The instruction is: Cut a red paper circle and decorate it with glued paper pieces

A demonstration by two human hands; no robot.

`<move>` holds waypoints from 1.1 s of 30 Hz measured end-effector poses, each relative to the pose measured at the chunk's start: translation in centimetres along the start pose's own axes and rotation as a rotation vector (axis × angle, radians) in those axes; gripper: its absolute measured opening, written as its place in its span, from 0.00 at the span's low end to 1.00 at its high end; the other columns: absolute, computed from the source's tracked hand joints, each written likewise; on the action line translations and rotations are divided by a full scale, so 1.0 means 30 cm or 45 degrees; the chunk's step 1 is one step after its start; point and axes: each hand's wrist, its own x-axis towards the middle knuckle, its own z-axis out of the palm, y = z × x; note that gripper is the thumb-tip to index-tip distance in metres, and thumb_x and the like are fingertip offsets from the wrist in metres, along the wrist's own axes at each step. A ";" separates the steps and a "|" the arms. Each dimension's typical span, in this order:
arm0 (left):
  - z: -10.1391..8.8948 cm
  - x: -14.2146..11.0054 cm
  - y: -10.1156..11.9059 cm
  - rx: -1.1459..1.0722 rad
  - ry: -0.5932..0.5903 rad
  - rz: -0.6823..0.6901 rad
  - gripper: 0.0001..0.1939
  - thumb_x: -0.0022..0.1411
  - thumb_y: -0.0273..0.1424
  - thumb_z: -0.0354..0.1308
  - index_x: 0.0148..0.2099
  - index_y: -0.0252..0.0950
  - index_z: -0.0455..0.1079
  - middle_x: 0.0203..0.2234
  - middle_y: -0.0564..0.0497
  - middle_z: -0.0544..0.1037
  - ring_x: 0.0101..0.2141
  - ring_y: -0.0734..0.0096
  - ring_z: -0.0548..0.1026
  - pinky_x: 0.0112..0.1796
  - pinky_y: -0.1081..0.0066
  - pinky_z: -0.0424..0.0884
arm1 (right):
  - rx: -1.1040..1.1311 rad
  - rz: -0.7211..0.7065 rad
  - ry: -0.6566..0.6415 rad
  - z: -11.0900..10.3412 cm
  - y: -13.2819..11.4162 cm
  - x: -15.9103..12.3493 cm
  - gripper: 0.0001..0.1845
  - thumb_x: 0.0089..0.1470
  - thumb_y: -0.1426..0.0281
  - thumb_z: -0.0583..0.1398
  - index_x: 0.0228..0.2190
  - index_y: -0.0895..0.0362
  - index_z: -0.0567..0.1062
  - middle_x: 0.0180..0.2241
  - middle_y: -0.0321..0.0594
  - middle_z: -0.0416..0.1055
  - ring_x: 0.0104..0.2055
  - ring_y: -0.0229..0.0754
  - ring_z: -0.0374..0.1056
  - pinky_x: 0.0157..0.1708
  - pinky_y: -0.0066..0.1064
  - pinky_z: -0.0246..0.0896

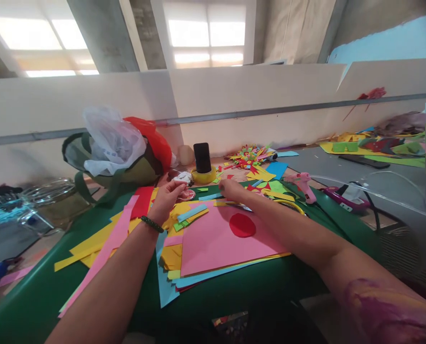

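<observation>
My left hand (pixel 166 197), with a dark beaded bracelet on its wrist, reaches over the far part of the paper pile. Its thumb and fingers are pinched together beside a small round pink-and-white item (pixel 187 194); what they hold is too small to make out. Further right, my right hand (pixel 231 189) has its fingers curled closed near a narrow blue paper strip (pixel 211 196). Anything inside them is hidden. Between my forearms lies a pink paper sheet (pixel 209 243) with a red paper circle (pixel 242 225) on it. Small blue, yellow and green strips (pixel 191 217) rest at its left.
A phone (pixel 202 157) stands upright behind a yellow tape roll (pixel 203 175). A pink glue gun (pixel 305 187) with a black cord is at right. A bag (pixel 126 167) stands back left. Long paper strips (pixel 101 241) lie on the green surface (pixel 37 296).
</observation>
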 end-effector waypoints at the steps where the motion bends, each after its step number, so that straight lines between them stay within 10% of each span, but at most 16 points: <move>1: -0.003 0.003 -0.002 -0.002 0.011 0.007 0.19 0.41 0.39 0.70 0.34 0.34 0.73 0.25 0.53 0.77 0.21 0.77 0.72 0.24 0.76 0.68 | -0.076 -0.004 0.006 -0.007 -0.001 -0.005 0.15 0.45 0.83 0.61 0.38 0.63 0.77 0.43 0.54 0.76 0.49 0.53 0.71 0.45 0.35 0.65; 8: -0.035 0.032 -0.024 0.338 0.067 0.247 0.14 0.45 0.39 0.67 0.31 0.34 0.74 0.24 0.52 0.77 0.26 0.72 0.72 0.27 0.74 0.66 | -0.364 -0.193 0.040 -0.049 -0.023 -0.034 0.18 0.58 0.77 0.54 0.47 0.59 0.76 0.51 0.48 0.74 0.55 0.47 0.66 0.52 0.32 0.58; 16: -0.034 0.009 -0.051 1.107 -0.540 0.170 0.18 0.46 0.47 0.65 0.25 0.36 0.76 0.18 0.53 0.72 0.21 0.72 0.66 0.22 0.72 0.55 | -0.467 -0.311 0.046 -0.034 -0.037 -0.056 0.16 0.59 0.74 0.54 0.45 0.61 0.78 0.47 0.49 0.76 0.50 0.49 0.69 0.47 0.32 0.61; 22: -0.030 0.019 -0.070 1.389 -0.699 0.207 0.20 0.43 0.43 0.66 0.36 0.35 0.76 0.27 0.50 0.75 0.26 0.70 0.69 0.25 0.73 0.58 | -0.518 -0.317 0.070 -0.022 -0.029 -0.056 0.15 0.58 0.72 0.55 0.43 0.59 0.79 0.45 0.48 0.77 0.49 0.50 0.70 0.43 0.32 0.62; 33: -0.047 0.027 -0.081 1.092 -0.696 0.225 0.19 0.45 0.46 0.65 0.30 0.34 0.77 0.18 0.55 0.70 0.23 0.74 0.65 0.24 0.73 0.56 | -0.610 -0.319 0.060 -0.028 -0.044 -0.069 0.15 0.58 0.71 0.54 0.41 0.57 0.79 0.43 0.46 0.78 0.47 0.48 0.71 0.41 0.30 0.61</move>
